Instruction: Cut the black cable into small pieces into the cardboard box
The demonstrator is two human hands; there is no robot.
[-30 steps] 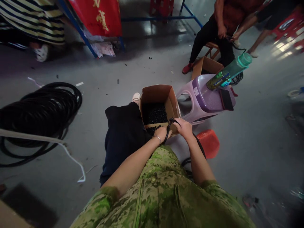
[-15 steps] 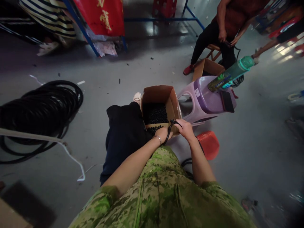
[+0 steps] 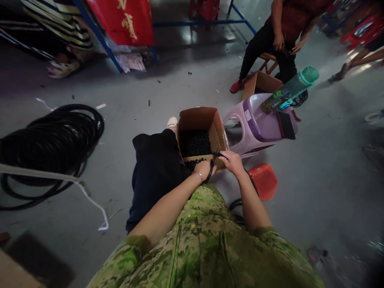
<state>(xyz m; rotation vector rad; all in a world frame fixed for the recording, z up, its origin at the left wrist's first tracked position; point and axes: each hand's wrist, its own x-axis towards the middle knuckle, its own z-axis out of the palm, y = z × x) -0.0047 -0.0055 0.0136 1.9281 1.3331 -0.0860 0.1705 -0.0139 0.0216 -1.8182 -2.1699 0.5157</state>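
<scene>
My left hand (image 3: pixel 205 167) and my right hand (image 3: pixel 232 161) meet just in front of an open cardboard box (image 3: pixel 216 132) that holds several small black parts (image 3: pixel 195 144). Both hands are closed on a thin black cable (image 3: pixel 212 164) that loops between them and runs down past my right forearm. A bracelet circles my left wrist. My dark-trousered leg (image 3: pixel 154 172) lies left of the box.
A purple plastic stool (image 3: pixel 261 124) with a green bottle (image 3: pixel 289 90) and a dark phone stands right of the box; a red stool (image 3: pixel 264 181) is below it. A large black cable coil (image 3: pixel 48 144) lies left. Another person (image 3: pixel 276 36) sits at the back right.
My hands stay at the box edge and have barely shifted. The seated person's hands have moved, and the striped-clothed person's foot at top left has moved.
</scene>
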